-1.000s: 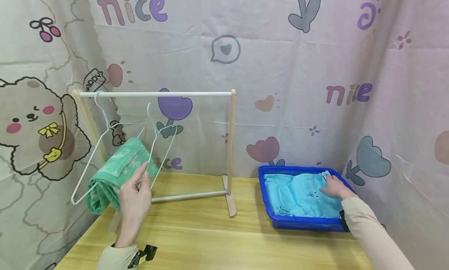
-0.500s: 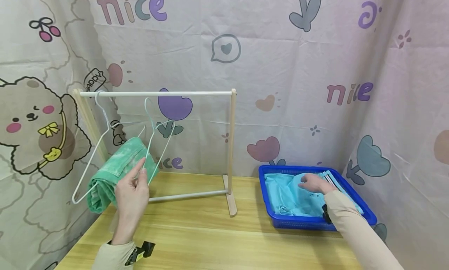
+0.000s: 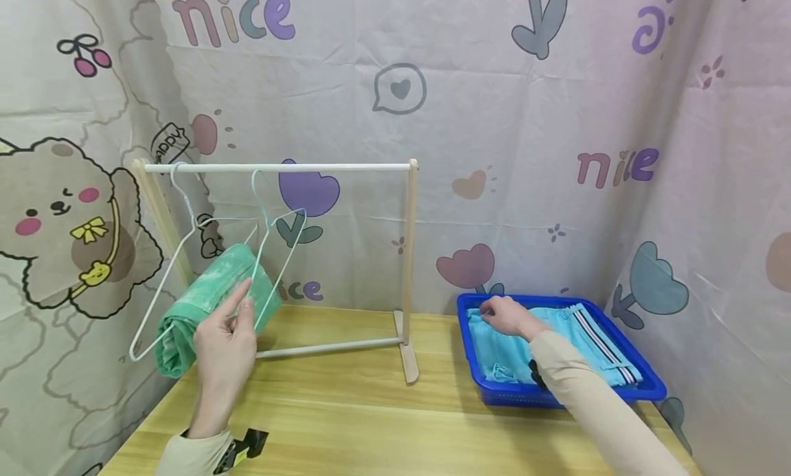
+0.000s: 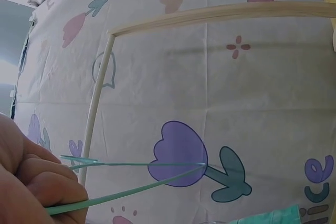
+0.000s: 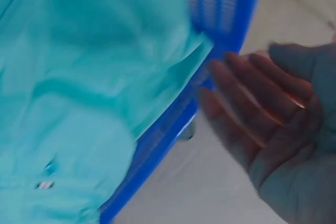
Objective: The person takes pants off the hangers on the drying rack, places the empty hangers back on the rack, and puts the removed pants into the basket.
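A person's left hand (image 3: pixel 225 342) pinches the lower wire of a pale green hanger (image 3: pixel 274 249) hooked on the wooden rack (image 3: pixel 408 270). The right hand (image 3: pixel 503 316), fingers loose in a wide grip, rests on turquoise clothing (image 3: pixel 556 345) in the blue basket (image 3: pixel 649 391) on the surface (image 3: pixel 371 421).

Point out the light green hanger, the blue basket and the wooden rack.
light green hanger (image 3: pixel 274 246): head view, its slanted wire arm.
blue basket (image 3: pixel 649 391): head view, its front right rim.
wooden rack (image 3: pixel 407 256): head view, its right upright post.
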The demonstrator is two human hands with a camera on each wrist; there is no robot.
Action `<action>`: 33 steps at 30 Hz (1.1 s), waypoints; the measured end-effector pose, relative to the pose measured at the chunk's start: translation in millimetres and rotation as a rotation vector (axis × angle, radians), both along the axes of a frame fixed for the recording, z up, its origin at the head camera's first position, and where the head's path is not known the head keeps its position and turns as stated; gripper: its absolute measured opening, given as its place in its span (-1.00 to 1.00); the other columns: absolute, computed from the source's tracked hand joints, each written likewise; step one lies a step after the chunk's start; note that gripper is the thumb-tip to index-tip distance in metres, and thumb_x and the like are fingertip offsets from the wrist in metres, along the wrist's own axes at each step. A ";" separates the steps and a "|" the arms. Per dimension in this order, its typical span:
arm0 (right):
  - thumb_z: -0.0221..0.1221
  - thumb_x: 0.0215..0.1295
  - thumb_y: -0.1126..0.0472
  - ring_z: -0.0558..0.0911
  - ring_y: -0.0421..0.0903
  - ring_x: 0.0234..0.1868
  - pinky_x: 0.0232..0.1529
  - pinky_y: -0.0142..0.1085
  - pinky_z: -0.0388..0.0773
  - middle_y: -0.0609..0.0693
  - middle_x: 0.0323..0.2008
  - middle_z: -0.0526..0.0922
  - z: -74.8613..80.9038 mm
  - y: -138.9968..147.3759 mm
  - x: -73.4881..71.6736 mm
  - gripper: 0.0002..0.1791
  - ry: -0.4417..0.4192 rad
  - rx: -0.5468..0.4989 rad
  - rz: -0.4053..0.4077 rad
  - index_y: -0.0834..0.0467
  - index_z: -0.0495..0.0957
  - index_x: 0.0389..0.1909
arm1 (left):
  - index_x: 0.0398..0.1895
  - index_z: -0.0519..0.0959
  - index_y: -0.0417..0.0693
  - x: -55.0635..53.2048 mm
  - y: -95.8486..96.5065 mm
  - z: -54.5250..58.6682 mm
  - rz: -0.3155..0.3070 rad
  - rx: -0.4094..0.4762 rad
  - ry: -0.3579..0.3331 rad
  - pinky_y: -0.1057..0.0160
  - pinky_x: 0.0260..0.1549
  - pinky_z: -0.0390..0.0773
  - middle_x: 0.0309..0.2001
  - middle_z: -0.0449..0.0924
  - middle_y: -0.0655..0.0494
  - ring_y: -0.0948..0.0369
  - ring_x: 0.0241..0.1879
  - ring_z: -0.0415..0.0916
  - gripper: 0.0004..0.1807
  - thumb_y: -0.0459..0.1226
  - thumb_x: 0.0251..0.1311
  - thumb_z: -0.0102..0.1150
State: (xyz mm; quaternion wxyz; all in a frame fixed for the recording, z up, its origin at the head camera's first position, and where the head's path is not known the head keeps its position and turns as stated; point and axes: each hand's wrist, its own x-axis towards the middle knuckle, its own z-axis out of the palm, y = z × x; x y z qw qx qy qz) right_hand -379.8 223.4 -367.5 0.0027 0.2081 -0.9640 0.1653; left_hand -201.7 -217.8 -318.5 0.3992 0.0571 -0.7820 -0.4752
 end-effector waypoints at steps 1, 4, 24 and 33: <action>0.06 0.42 0.29 0.65 -0.01 -0.34 -0.31 -0.16 0.59 0.11 -0.31 0.69 0.9 -7.3 -0.8 -0.78 0.024 -0.019 0.015 0.28 0.66 -0.15 | 0.29 0.51 0.18 0.2 -0.3 0.2 0.000 0.001 0.002 0.29 -0.90 0.12 -0.86 0.15 0.21 0.33 -0.87 0.08 -0.62 -0.18 0.46 -0.02; 0.02 0.44 0.30 0.37 -0.18 -0.65 -0.56 -0.33 0.33 -0.06 -0.64 0.46 3.7 -28.2 -3.0 -0.72 0.104 -0.077 0.068 0.21 0.63 -0.44 | 0.29 0.51 0.20 0.6 -0.9 1.5 0.002 0.003 0.007 0.29 -0.90 0.11 -0.87 0.13 0.22 0.34 -0.88 0.07 -0.61 -0.18 0.45 -0.01; 0.10 0.41 0.20 0.71 -0.14 -0.31 -0.18 -0.20 0.65 0.03 -0.32 0.75 27.5 -117.6 -7.4 -0.72 0.209 -0.457 -0.055 0.20 0.67 -0.01 | 0.28 0.52 0.13 2.8 -4.8 11.4 0.016 -0.005 0.081 0.29 -0.92 0.05 -0.88 0.11 0.22 0.33 -0.90 0.02 -0.62 -0.20 0.44 0.00; 0.09 0.44 0.17 0.71 0.04 -0.04 0.00 -0.14 0.63 0.14 -0.05 0.71 30.4 -139.5 -18.2 -0.58 0.204 -0.549 -0.065 0.26 0.50 0.23 | 0.29 0.50 0.25 3.4 -4.9 13.1 0.019 0.015 0.064 0.29 -0.94 0.04 -0.88 0.11 0.21 0.31 -0.91 0.02 -0.62 -0.16 0.46 -0.03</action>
